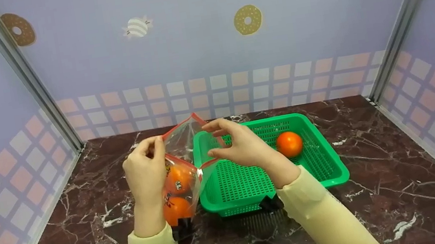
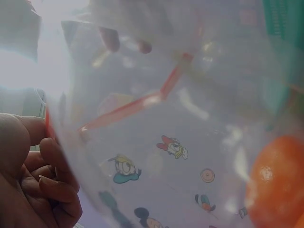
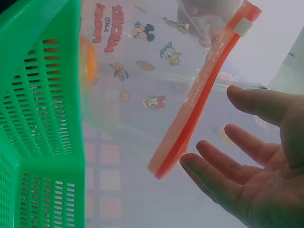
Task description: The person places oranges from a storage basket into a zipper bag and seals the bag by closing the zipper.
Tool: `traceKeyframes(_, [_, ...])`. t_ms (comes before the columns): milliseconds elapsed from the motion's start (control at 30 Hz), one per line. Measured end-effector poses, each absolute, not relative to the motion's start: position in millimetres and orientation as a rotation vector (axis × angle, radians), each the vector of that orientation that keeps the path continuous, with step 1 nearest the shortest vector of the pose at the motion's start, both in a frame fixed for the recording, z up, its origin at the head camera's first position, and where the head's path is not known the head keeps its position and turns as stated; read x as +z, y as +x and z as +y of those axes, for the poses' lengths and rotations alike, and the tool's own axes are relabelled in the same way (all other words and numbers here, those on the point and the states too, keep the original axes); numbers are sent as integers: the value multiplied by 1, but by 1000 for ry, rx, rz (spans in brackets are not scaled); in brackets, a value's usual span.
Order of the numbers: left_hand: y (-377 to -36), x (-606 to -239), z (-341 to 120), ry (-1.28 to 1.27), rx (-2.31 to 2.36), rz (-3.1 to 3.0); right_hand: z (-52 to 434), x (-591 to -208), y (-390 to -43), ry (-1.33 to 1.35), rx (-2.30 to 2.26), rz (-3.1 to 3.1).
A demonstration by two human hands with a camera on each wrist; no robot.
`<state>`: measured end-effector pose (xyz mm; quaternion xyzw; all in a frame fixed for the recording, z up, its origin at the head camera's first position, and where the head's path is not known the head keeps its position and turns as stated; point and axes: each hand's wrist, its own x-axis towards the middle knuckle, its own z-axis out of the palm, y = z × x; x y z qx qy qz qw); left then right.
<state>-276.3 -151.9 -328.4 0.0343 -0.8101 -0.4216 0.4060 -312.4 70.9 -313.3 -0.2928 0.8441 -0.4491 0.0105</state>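
Observation:
A clear zip bag with a red zip strip and cartoon prints stands with its mouth spread apart, left of the green basket. My left hand pinches the bag's left edge between thumb and curled fingers. Inside the bag, two oranges sit one above the other. On the mouth's right side is my right hand, thumb and fingers spread and holding nothing. In the right wrist view, its fingertips are close to the red zip strip, which carries a white slider.
A green perforated basket stands on the dark marbled table, with one orange at its right side. Patterned panels enclose the table at the back and both sides.

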Motion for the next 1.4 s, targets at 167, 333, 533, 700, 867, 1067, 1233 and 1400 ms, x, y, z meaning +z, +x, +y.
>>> traceKeyframes(167, [-276,-328,-152,78,-1067,-2042,74,-312,-315,-901,-1396,2645])
traceKeyframes(333, [-275,-327,-151,85,-1067,-2044,78,-310,-317,-871,-1403,2644])
traceKeyframes(533, [-276,-327,-152,87,-1073,-2046,84,-308,-322,-823,-1387,2690])
traceKeyframes(700, [-275,-327,-152,87,-1070,-2045,92,-306,-329,-784,-1359,2729])
traceKeyframes(867, [-276,-327,-152,87,-1069,-2043,100,-307,-337,-742,-1354,2744])
traceKeyframes(1067, [-276,-328,-152,87,-1059,-2045,111,-310,-348,-652,-1287,2758])
traceKeyframes(1233, [-276,-327,-152,83,-1057,-2042,121,-313,-360,-578,-1223,2771])
traceKeyframes(1400, [-276,-327,-152,88,-1066,-2041,130,-315,-368,-510,-1174,2781])
